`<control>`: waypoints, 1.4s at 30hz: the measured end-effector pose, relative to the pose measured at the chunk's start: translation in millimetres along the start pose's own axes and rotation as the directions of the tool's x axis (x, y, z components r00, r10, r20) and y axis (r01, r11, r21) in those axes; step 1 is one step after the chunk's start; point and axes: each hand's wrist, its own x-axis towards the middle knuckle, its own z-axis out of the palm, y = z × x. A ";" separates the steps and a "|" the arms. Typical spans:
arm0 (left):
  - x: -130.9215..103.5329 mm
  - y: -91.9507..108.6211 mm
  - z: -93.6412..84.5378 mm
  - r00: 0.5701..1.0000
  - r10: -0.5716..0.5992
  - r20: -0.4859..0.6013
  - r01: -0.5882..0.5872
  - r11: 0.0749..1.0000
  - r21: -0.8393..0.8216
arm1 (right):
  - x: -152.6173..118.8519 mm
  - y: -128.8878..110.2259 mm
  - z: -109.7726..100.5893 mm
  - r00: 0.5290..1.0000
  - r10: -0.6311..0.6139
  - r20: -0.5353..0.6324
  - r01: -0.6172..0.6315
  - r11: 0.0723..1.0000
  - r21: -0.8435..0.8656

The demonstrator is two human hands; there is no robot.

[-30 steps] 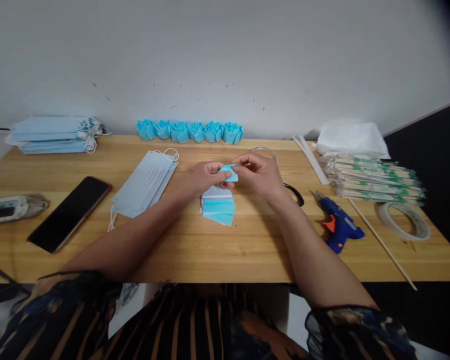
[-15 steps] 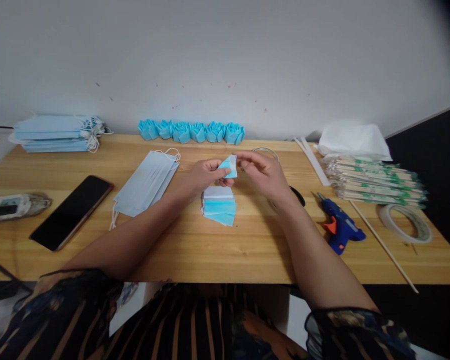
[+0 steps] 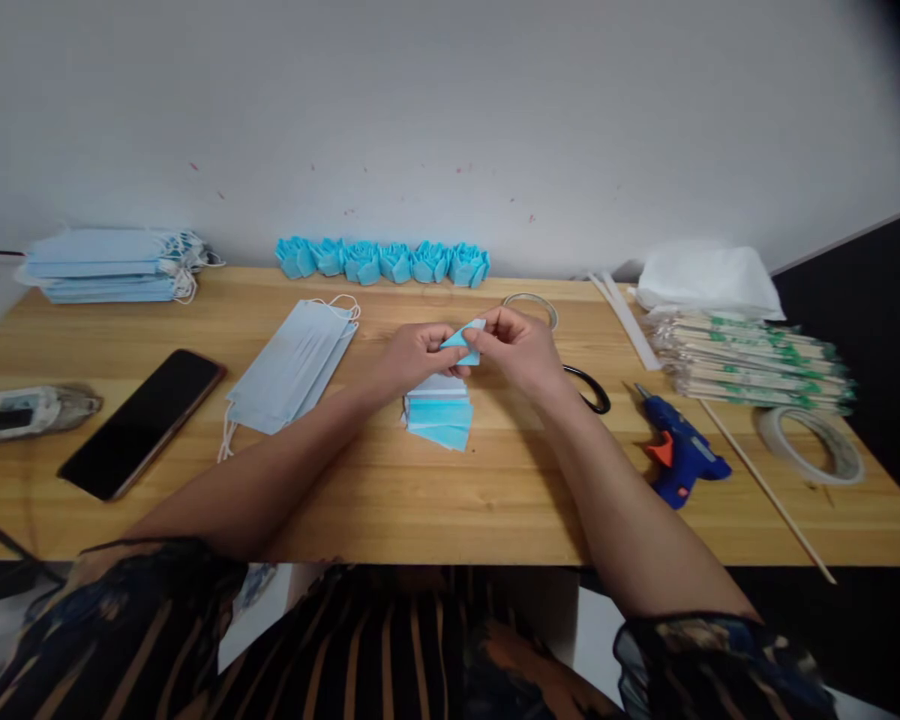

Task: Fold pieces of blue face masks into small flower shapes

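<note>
Head view, mid-frame: left hand [image 3: 414,354] and right hand [image 3: 526,350] pinch the blue piece [image 3: 457,340], likely light, soft, best held by edges.

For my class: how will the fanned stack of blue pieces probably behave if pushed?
The stack would likely splay rather than roll: its pieces lie flat and fanned. Being thin-looking, they are probably light. The similar held piece looks folded, so these may bend easily too.

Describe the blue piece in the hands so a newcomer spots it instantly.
Find the wooden table, then the left hand and right hand, close together over its middle. Both pinch the small blue piece. Unlike the similar stacked pieces lying on the table, it alone is held.
</note>
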 end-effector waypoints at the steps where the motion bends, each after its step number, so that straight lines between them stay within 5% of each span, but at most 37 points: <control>1: -0.3 0.5 0.0 1.000 0.001 0.001 -0.001 1.000 0.015 | -0.2 -0.8 -0.1 1.000 0.004 -0.002 -0.004 1.000 0.006; 18: 3.0 -5.3 -2.2 0.999 -0.009 0.033 0.012 0.997 -0.074 | -4.1 -10.1 -4.5 0.976 -0.216 0.015 0.214 0.951 -0.223; 29: 5.2 -11.7 -2.7 0.999 -0.041 0.010 0.042 0.981 -0.189 | -1.1 -6.1 -12.9 0.880 -0.457 0.128 0.469 0.799 -0.376; 42: 3.4 -9.8 -3.0 0.999 -0.025 -0.042 0.013 0.963 -0.269 | 0.4 -0.9 -14.2 0.869 -0.473 0.143 0.487 0.771 -0.409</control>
